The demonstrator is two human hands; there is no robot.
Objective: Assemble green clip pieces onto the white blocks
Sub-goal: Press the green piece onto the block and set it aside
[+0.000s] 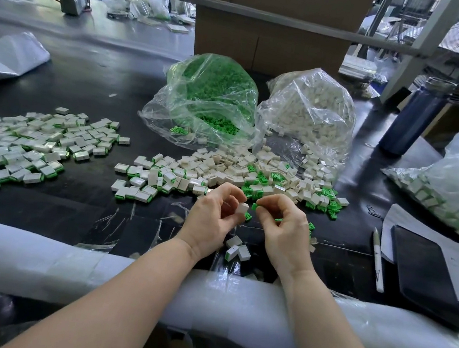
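Left hand (pixel 214 215) pinches a white block (pixel 242 208), right hand (pixel 280 221) pinches a green clip (pixel 254 206); square the clip to the block's open face before pressing

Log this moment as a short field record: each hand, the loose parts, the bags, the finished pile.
left hand: pinches one white block
right hand: pinches a green clip, close to the block, not yet seated
loose parts: white blocks and green clips mixed, beyond the hands
bag of green clips: open, behind the loose parts
bag of white blocks: open, right of it
finished pile: far left on the black table
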